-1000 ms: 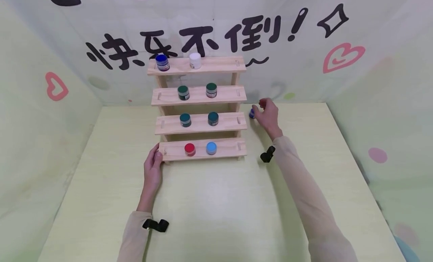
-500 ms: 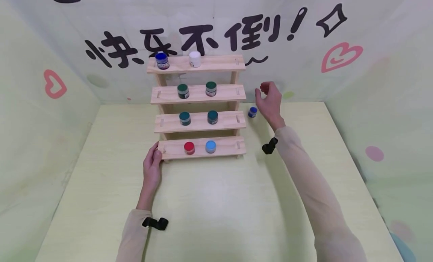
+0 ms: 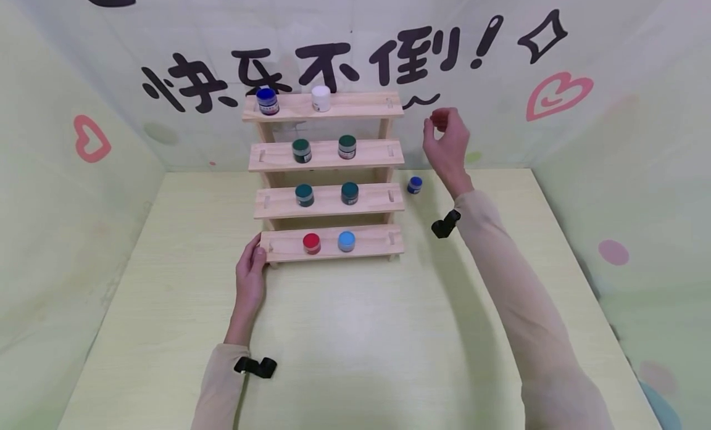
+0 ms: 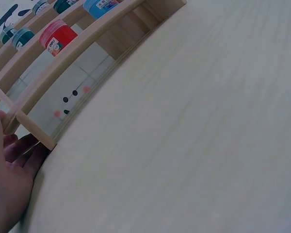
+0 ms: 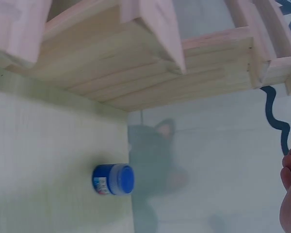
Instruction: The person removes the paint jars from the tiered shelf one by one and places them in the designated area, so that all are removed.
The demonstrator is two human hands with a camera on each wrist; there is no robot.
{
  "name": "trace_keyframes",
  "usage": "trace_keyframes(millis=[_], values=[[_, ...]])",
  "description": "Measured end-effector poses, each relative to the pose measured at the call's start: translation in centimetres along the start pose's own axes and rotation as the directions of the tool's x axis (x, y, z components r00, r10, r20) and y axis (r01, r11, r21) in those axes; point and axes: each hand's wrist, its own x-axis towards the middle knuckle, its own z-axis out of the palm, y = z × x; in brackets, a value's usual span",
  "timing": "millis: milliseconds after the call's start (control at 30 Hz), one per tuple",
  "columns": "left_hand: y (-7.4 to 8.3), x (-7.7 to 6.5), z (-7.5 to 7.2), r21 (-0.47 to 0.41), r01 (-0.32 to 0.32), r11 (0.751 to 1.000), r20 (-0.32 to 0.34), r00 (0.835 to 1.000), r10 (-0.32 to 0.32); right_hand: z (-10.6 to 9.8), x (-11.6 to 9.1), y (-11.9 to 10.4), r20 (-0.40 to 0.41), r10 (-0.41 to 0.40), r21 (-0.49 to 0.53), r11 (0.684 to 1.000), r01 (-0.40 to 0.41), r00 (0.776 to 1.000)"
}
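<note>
A four-tiered wooden rack (image 3: 372,240) stands against the back wall. My left hand (image 3: 251,281) grips the left end of its lowest tier, thumb near the top and fingers below the board in the left wrist view. My right hand (image 3: 449,145) is raised in the air right of the rack, fingers loosely curled around nothing. Below it, a small blue paint jar (image 3: 414,185) stands on the table beside the rack; the right wrist view has this blue jar (image 5: 113,179) apart from the hand.
Pairs of paint jars stand on the tiers: a blue jar (image 3: 268,102) and white jar (image 3: 321,99) on top, green and teal ones between, a red jar (image 3: 311,243) and light blue jar (image 3: 347,242) lowest. Printed cloth walls (image 3: 627,171) enclose the table (image 3: 333,331).
My right hand has come away from the small blue paint jar and risen, shifting slightly right. The jar stays on the table. My left hand keeps its grip on the rack.
</note>
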Motion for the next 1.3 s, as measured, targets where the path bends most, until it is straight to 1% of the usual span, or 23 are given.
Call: trace_keyframes(millis=[200, 300, 433, 633, 1000, 1200, 1300], values=[[-0.1, 0.2, -0.2, 0.025, -0.025, 0.999, -0.001, 1.000, 0.025, -0.1, 1.1, -1.5, -0.004, 0.019, 0.024, 1.000, -0.019, 1.000], [-0.1, 0.2, -0.2, 0.032, -0.023, 0.999, 0.002, 1.000, 0.023, 0.2, 1.5, -2.3, 0.002, 0.027, 0.042, 0.999, -0.027, 1.000], [-0.1, 0.1, -0.1, 0.022, -0.018, 1.000, 0.009, 1.000, 0.017, 0.6, 1.9, -3.2, -0.006, 0.008, 0.061, 0.998, -0.007, 1.000], [-0.1, -0.1, 0.0, 0.013, -0.030, 0.999, 0.011, 0.999, 0.030, 1.1, 2.3, -4.6, -0.011, -0.018, 0.090, 0.996, 0.019, 1.000], [-0.2, -0.1, 0.2, 0.009, -0.034, 0.999, 0.008, 0.999, 0.034, 2.5, 2.9, -7.7, 0.038, -0.041, 0.112, 0.993, 0.037, 0.998], [-0.1, -0.1, 0.1, 0.008, -0.027, 1.000, -0.005, 1.000, 0.027, 3.4, 3.1, -9.8, 0.099, -0.026, 0.116, 0.993, 0.014, 0.995], [0.0, -0.1, 0.1, 0.000, -0.028, 1.000, -0.007, 1.000, 0.028, 3.8, 3.1, -10.5, 0.121, -0.032, 0.102, 0.995, 0.020, 0.992]])
